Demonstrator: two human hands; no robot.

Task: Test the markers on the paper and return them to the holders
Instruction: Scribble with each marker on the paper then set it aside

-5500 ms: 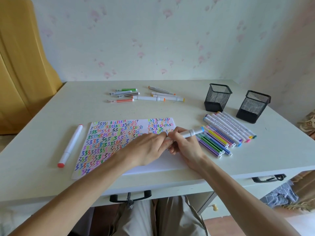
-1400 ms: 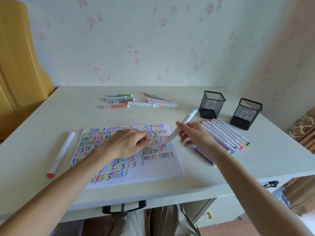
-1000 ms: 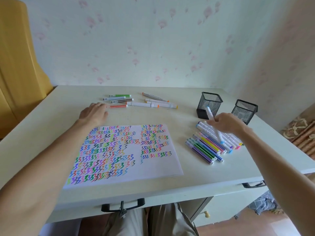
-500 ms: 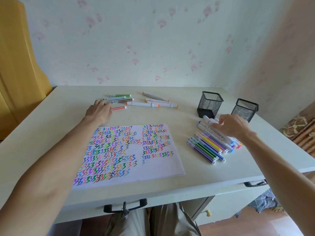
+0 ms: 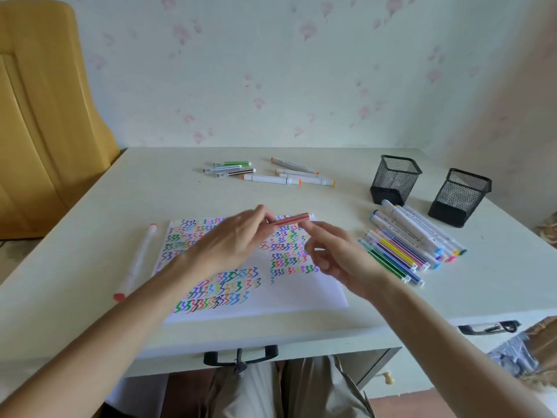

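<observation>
My left hand point(image 5: 232, 245) pinches a thin red marker point(image 5: 291, 219) above the far edge of the paper point(image 5: 301, 292); its long axis runs left to right, the free end pointing right and slightly far. My right hand point(image 5: 334, 257) hangs just beside it, fingers loosely spread, holding nothing. Two mesh holders point(image 5: 394, 179) point(image 5: 459, 197) stand at far right. One red-tipped marker point(image 5: 137, 260) lies left of the paper. Seven markers lie at the far side.

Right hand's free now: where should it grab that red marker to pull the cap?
Pinch the white-tipped end of the red marker, coming from the right. It lies level above the paper, the left hand grips its other end, and the right hand is just below.
</observation>
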